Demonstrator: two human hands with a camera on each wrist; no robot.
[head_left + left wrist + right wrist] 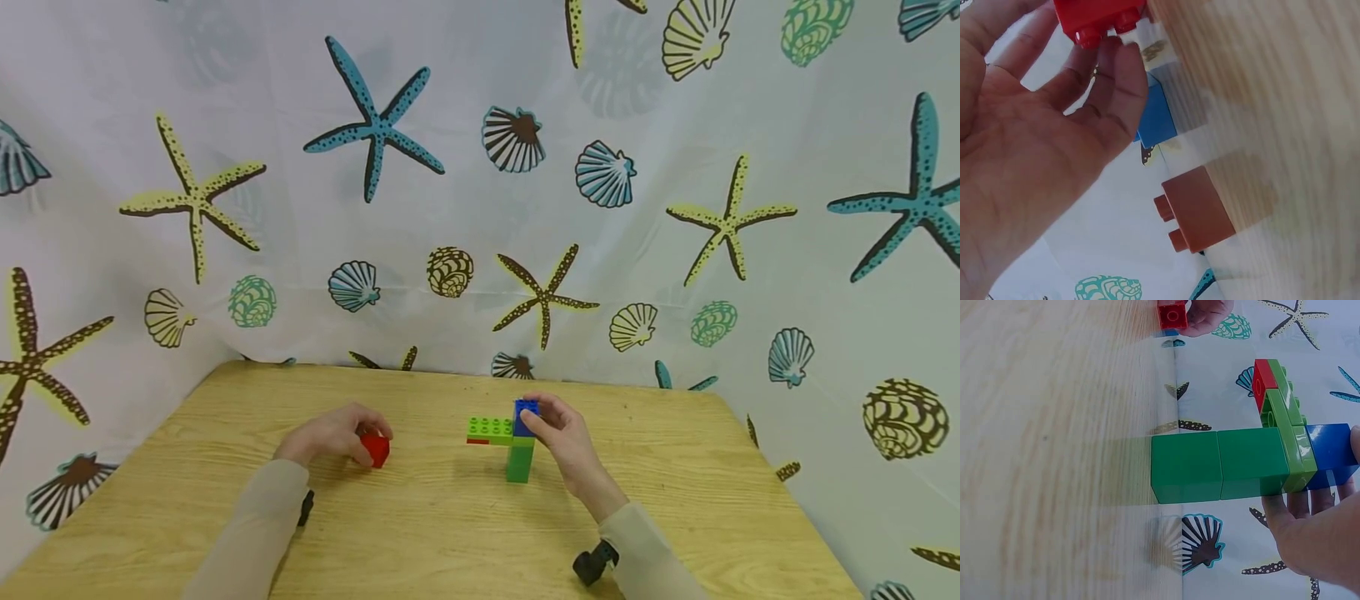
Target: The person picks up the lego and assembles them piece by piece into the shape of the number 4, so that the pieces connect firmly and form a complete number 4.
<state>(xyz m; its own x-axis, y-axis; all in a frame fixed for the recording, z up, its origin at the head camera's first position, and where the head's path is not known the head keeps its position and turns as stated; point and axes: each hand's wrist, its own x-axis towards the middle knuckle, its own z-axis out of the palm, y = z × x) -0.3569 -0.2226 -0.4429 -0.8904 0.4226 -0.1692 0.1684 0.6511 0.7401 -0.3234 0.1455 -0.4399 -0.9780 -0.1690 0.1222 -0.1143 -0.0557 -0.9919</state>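
In the head view my left hand (339,435) holds a red toy brick (378,450) tilted; the left wrist view shows two studs on this red brick (1099,17). My right hand (566,442) pinches a blue brick (527,423), thumb in front and fingers behind. This blue brick tops a tower of two dark green bricks (519,465) and lime green bricks (489,429). The lime part reaches out leftward, with another red brick (1264,381) under its far end. The tower stands upright on the table.
The left wrist view shows a separate blue brick (1157,117) and a brown brick (1199,209) on the table, close to my left hand. The wooden table (420,533) ends at a curtain (450,208) printed with starfish and shells.
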